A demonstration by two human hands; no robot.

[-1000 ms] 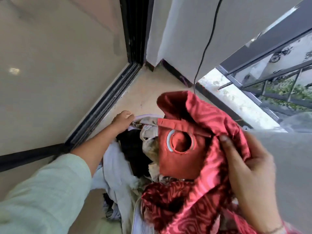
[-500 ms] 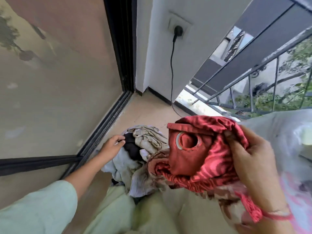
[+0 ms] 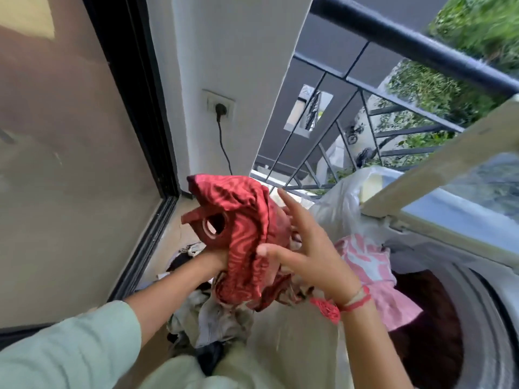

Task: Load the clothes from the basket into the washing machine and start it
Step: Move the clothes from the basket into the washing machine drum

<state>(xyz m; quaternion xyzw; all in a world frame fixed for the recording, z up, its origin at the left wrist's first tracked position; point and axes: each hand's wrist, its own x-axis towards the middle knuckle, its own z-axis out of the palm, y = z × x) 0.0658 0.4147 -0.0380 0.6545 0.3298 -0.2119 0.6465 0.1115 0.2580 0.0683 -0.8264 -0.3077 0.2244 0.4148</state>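
Left hand [image 3: 216, 259] rose under red curtain [image 3: 242, 209], grip hidden | right hand [image 3: 312, 256] splayed | drum [image 3: 483, 310] open

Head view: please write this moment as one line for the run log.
phase: loading | left hand: grips red curtain | right hand: open, fingers spread, touching red curtain | washing machine: lid raised, pink garment at opening

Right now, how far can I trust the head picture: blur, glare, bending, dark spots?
Head view: daylight, the red cloth fairly sharp; the foliage top right smeared by motion; the railing bowed by the wide lens; the glass door hazy with reflections; the washer drum in deep shadow.
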